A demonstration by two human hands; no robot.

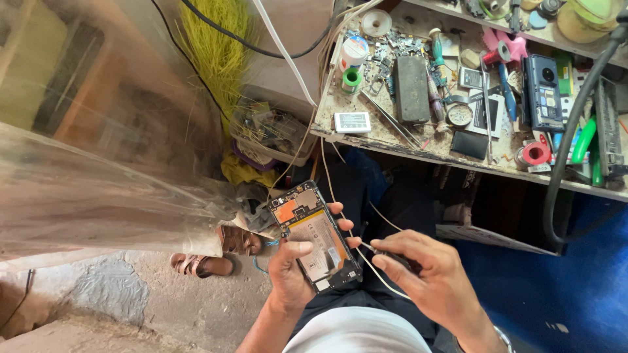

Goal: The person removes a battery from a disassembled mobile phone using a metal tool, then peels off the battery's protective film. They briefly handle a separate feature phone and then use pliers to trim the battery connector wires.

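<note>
Opened phone in left hand, battery and circuit board exposed

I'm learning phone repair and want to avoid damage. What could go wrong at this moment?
The left hand holds the opened phone in the air over the lap, not on the bench, so it could slip and fall. The right hand points a thin tool at its edge; a slip might scratch the bare board or battery. The loose white wire hanging beside it could snag.
</note>
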